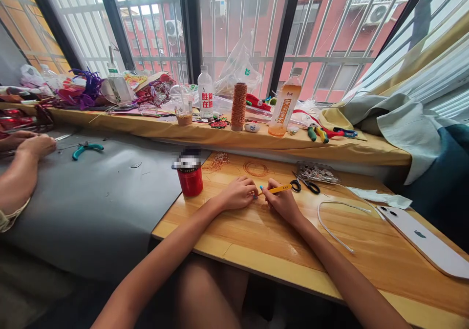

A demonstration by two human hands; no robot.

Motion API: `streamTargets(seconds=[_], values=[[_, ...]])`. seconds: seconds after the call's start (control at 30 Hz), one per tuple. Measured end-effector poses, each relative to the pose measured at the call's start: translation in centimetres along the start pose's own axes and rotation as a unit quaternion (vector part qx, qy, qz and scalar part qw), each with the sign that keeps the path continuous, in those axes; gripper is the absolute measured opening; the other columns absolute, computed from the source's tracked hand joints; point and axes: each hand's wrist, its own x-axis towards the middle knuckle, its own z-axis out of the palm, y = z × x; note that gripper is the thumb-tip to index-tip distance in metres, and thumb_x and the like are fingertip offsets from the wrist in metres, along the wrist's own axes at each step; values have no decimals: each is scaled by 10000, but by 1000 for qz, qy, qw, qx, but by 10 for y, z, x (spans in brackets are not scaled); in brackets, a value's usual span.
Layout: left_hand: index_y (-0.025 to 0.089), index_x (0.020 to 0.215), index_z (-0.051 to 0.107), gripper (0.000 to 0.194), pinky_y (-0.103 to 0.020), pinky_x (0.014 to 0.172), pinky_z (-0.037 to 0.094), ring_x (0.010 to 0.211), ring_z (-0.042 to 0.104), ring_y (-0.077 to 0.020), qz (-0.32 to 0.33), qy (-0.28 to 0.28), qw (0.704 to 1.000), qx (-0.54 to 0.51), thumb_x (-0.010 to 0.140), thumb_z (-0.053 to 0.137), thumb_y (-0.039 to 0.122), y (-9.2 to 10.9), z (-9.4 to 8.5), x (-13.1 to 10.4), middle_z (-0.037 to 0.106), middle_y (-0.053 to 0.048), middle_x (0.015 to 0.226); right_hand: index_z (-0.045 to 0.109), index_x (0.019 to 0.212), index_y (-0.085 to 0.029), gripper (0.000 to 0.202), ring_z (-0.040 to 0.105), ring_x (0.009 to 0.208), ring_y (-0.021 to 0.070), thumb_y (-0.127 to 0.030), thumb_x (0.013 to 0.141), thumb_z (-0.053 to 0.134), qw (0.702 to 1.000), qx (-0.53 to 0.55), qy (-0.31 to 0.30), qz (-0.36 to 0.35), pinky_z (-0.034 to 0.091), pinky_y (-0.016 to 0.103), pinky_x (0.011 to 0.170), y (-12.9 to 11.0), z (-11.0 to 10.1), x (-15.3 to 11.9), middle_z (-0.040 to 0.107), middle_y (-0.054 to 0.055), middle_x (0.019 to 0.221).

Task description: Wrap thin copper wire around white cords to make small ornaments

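My right hand (281,203) grips a slim yellow-orange tool (280,189) with dark lettering, held like a pen; its exact kind is unclear. Its tip points left, toward the fingers of my left hand (240,193). That hand rests on the wooden table (234,236), fingers curled and pinched together; whatever they hold is too small to make out. Behind the hands lies a loose coil of thin orange cord (256,168). Black-handled scissors (307,184) lie just beyond my right hand. A red can (190,180) stands left of my left hand.
A clear box of small pieces (318,171), a white cord (324,221) and a phone (425,238) lie to the right. Bottles, a cord spool (239,106) and pliers (318,133) crowd the sill. At left, another person's hands (36,145) work near teal pliers (87,149).
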Motion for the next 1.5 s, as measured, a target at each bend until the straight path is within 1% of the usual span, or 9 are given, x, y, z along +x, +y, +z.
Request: streamTargets(seconds=[0.2,0.3,0.43,0.63,0.73,0.83,1.1,1.3,1.5], values=[[181,852,558,156,-253,777,367,857,456,-140,14,-11,1000,4,778,422,191,-1,1,0,560,-28,880,361,613,-214,238,412,314,86,-377,741,479,998,36,47,26,298,196,344,-1,0,1,456,-64,418],[169,833,551,138,-247,771,371,843,461,-137,13,-11,1000,0,777,428,197,-2,2,1,564,-32,869,358,610,-213,237,410,319,85,-367,744,478,999,38,31,23,298,195,349,-1,-1,1,453,-64,416],[175,816,563,153,-242,764,369,840,462,-133,25,-9,1000,0,787,415,199,-3,3,1,563,-29,871,374,600,-208,209,394,344,84,-322,743,476,1000,-23,14,5,296,198,387,-1,0,0,433,-62,406],[171,809,571,162,-242,746,369,816,458,-132,30,1,1000,2,785,415,205,-5,6,0,556,-36,853,374,594,-205,174,428,458,99,-260,734,460,990,-124,7,-70,310,210,464,1,-1,2,480,-22,518],[171,808,573,160,-242,746,368,813,456,-131,32,5,999,2,783,418,206,-5,7,1,551,-37,853,363,603,-208,170,435,469,104,-258,741,449,986,-144,3,-85,309,213,473,-2,-3,1,486,-18,531],[174,814,575,160,-242,751,366,824,455,-132,32,9,999,1,781,422,204,-6,8,1,550,-35,849,376,615,-206,175,454,490,108,-284,749,458,987,-142,11,-77,321,214,487,-3,-5,1,498,-13,547],[173,820,576,158,-249,736,365,818,458,-135,32,11,999,9,781,427,209,-8,8,0,553,-32,857,436,625,-195,179,497,523,116,-323,735,496,991,-126,-14,-50,348,219,502,-1,-6,2,557,3,588],[178,807,578,155,-244,740,363,827,464,-129,27,8,1000,3,782,428,203,-6,6,0,551,-27,844,451,634,-190,239,441,384,95,-407,723,497,997,-77,-19,5,321,213,414,-4,-9,3,494,-31,471],[171,810,582,174,-252,738,364,829,466,-136,22,0,1000,10,789,414,213,-6,5,1,558,-37,859,472,643,-190,218,448,409,99,-389,727,504,995,-95,-31,-8,311,212,419,-1,-7,2,521,-19,495]])
